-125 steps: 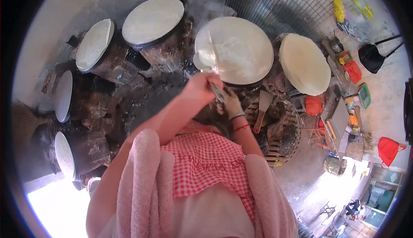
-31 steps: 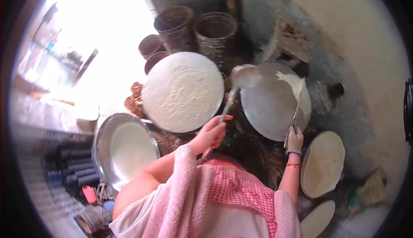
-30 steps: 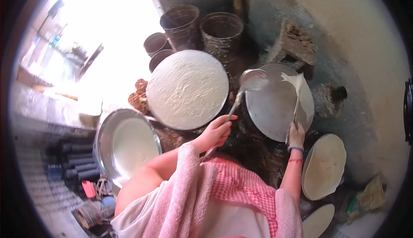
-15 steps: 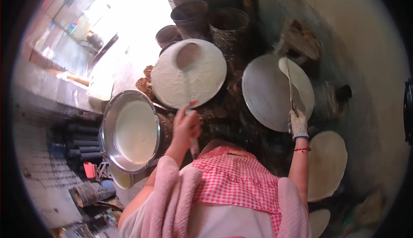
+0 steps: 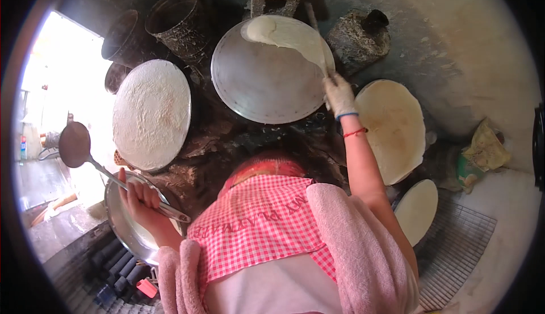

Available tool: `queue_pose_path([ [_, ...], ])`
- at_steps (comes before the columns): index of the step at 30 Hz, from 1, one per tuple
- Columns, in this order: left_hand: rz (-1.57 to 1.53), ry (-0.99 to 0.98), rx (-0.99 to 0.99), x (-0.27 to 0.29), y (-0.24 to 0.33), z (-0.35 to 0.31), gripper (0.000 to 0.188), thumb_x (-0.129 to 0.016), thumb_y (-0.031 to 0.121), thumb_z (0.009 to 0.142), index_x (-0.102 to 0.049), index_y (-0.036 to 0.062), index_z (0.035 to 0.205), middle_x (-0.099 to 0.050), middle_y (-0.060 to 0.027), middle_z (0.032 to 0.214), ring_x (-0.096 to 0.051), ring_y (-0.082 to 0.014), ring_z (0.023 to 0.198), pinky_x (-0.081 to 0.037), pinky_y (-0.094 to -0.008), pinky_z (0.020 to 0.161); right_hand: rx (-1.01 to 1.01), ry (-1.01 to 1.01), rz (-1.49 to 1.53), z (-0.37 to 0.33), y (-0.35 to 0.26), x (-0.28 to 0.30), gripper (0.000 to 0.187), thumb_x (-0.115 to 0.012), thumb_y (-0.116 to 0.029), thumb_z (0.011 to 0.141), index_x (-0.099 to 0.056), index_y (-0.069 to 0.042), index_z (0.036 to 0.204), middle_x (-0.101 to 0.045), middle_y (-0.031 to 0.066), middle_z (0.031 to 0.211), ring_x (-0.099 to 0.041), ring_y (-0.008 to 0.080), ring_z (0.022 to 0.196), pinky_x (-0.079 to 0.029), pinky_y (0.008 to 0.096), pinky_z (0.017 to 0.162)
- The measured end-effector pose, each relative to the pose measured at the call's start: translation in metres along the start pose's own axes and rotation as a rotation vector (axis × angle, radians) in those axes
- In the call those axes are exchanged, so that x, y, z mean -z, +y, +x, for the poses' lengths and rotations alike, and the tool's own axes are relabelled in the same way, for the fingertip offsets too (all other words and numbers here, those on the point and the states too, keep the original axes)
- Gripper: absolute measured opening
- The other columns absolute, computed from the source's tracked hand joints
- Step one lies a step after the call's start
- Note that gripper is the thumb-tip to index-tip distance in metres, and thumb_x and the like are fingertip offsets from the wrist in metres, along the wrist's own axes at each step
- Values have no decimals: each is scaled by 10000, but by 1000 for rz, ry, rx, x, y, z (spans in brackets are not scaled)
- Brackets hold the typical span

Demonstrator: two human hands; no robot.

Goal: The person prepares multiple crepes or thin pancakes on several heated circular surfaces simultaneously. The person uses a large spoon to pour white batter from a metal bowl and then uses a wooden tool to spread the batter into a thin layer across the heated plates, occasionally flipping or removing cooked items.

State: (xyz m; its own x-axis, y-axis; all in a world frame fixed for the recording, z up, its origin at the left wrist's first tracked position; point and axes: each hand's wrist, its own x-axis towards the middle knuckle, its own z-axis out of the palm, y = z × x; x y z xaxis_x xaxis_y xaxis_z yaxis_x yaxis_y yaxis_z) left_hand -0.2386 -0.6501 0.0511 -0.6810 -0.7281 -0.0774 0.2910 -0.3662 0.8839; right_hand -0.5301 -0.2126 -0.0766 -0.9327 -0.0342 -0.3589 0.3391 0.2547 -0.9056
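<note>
Nearest, at the lower edge: pink towel (image 5: 346,246) over the shoulders and a red-checked cloth (image 5: 255,223) on the chest.

Lower left: left hand (image 5: 139,197) closed around the metal handle of a ladle (image 5: 76,143), the round bowl of the ladle lifted out to the left, above and beside the rim of a metal basin (image 5: 122,231) with pale batter inside.

On the right side: right hand (image 5: 339,93), dusted white, fingers closed on a thin spatula (image 5: 319,53), lifting the edge of a thin pale crepe (image 5: 289,36). Crepe partly peeled and folded, hanging at the upper right part of the round grey griddle (image 5: 255,81).

Left of this griddle: second round griddle covered fully with a white crepe layer (image 5: 150,112).

Right of the arm: finished flat crepes (image 5: 392,126) stacked on round trays, one more below.

Farthest, at the top: two dark metal buckets (image 5: 173,19), standing upright, and a blackened stone block (image 5: 357,38).
</note>
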Motion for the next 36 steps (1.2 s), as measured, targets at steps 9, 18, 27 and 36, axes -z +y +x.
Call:
queue_pose_path([
  [9,-180,46,134,4,-21,6,385,-430,94,1079,-459,0,1451,-238,62,696,-229,-40,515,-212,-197,404,-77,-265,-72,-47,-15,-49,403,-632,-276,977,-645,-85,1331,-570,-3,668,-483,94,461,-387,292,392],
  [18,-275,28,104,20,-17,6,367,-444,111,1080,-484,12,1431,-271,62,701,-248,-35,513,-214,-193,406,41,-455,-430,14,-29,-73,517,-586,-286,979,-539,-125,1468,-658,28,829,-611,114,616,-484,315,456],
  [27,-110,122,102,-5,-16,16,401,-435,107,1086,-458,-1,1472,-254,63,692,-216,-27,505,-208,-197,401,538,-76,-650,99,-31,-5,423,-576,-406,1022,-675,-97,1295,-739,180,1031,-715,265,927,-553,369,816],
  [36,44,98,160,-18,-21,63,413,-436,96,1070,-458,18,1475,-277,60,713,-239,-35,504,-208,-201,406,299,-167,-576,81,-38,-8,316,-630,-128,952,-682,-24,1246,-725,140,1126,-690,264,1024,-538,340,932],
])
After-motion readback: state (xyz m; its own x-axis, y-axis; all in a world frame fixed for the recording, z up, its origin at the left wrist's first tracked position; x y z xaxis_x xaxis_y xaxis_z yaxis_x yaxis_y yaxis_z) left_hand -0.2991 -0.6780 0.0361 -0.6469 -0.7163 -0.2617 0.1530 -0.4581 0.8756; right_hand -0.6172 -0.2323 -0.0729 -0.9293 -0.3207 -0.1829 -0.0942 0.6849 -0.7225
